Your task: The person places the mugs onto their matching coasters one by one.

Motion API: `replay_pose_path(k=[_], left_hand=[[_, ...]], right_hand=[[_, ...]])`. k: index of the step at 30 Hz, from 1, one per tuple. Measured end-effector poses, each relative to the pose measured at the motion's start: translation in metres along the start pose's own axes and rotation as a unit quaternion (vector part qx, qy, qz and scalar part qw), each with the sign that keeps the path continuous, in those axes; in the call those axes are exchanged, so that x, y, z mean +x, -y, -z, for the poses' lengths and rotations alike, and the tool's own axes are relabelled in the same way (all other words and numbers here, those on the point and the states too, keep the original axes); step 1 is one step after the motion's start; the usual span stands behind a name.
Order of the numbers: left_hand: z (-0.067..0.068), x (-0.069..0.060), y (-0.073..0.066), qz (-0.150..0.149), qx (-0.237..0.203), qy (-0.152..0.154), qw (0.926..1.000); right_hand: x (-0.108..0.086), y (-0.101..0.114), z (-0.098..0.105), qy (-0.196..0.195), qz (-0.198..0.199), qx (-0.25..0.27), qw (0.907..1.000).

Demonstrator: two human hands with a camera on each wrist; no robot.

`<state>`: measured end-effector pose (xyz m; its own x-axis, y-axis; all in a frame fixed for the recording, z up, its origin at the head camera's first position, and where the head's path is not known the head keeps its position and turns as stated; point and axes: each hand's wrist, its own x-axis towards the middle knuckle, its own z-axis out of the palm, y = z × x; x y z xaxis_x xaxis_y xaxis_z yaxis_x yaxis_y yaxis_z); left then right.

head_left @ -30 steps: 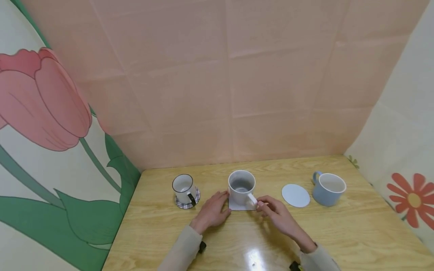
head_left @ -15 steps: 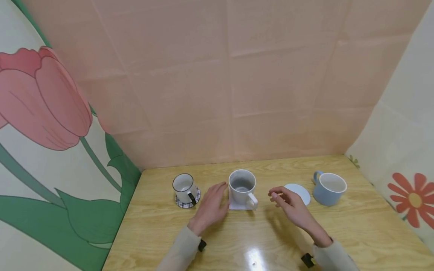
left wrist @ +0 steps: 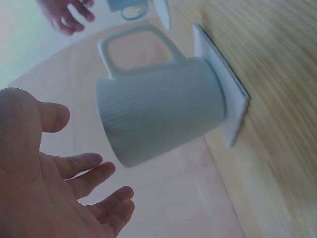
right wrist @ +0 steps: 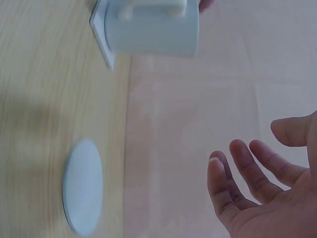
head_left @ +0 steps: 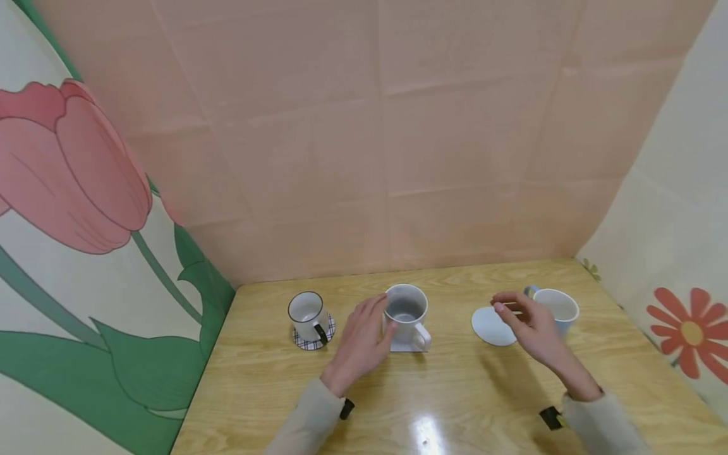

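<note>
A white mug [head_left: 405, 330] stands upright on a square white coaster [head_left: 411, 347], its handle toward the front right. My left hand [head_left: 361, 341] hovers by the mug's left side with fingers loosely extended; the left wrist view shows a gap between fingers and mug [left wrist: 161, 104]. Over the table at right, my right hand [head_left: 531, 328] is raised, fingers relaxed and holding nothing. It is between a round pale-blue coaster [head_left: 492, 327] and a blue mug [head_left: 560, 308], partly covering that mug. In the right wrist view the round coaster [right wrist: 83, 188] lies below the hand.
On the left, a white mug with a black rim and black handle [head_left: 307, 316] stands on a round plaid coaster [head_left: 307, 344]. The wooden table [head_left: 256, 392] ends at a pink cloth backdrop [head_left: 318, 208], with printed floral cloths at both sides.
My right hand has let go of the white mug's handle and moved right toward the blue mug. My left hand has lifted off the square coaster's edge and risen slightly beside the white mug.
</note>
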<state>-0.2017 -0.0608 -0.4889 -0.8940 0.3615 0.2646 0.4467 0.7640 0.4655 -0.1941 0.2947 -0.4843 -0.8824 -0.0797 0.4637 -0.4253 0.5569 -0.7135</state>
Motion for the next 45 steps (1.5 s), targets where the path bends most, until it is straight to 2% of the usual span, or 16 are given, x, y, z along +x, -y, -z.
replay_pose_path(k=[9, 19, 23, 28, 31, 36, 42, 45], left_hand=[[-0.005, 0.009, -0.023, -0.039, 0.016, -0.001, 0.9991], [-0.022, 0.018, -0.061, -0.116, 0.049, -0.033, 0.9915], [-0.035, 0.02, -0.078, -0.136, 0.098, -0.038, 0.9852], [-0.058, 0.024, -0.096, -0.16, 0.16, -0.028, 0.9736], [-0.069, 0.026, -0.103, -0.16, 0.175, -0.012, 0.9714], [-0.083, 0.031, -0.112, -0.157, 0.187, 0.005, 0.9697], [-0.099, 0.039, -0.116, -0.154, 0.212, 0.0, 0.9651], [-0.11, 0.044, -0.115, -0.144, 0.219, 0.0, 0.965]], right_hand=[[0.004, -0.017, 0.032, -0.035, 0.003, -0.048, 0.9983], [0.009, -0.05, 0.057, -0.076, -0.025, -0.06, 0.995], [0.012, -0.065, 0.066, -0.087, -0.027, -0.083, 0.9924], [0.007, -0.08, 0.076, -0.063, -0.092, -0.115, 0.9871], [0.004, -0.086, 0.081, -0.039, -0.125, -0.112, 0.9851], [0.0, -0.094, 0.085, -0.018, -0.145, -0.108, 0.9834], [-0.004, -0.104, 0.087, -0.013, -0.147, -0.114, 0.9824], [-0.005, -0.11, 0.087, -0.004, -0.147, -0.121, 0.9816]])
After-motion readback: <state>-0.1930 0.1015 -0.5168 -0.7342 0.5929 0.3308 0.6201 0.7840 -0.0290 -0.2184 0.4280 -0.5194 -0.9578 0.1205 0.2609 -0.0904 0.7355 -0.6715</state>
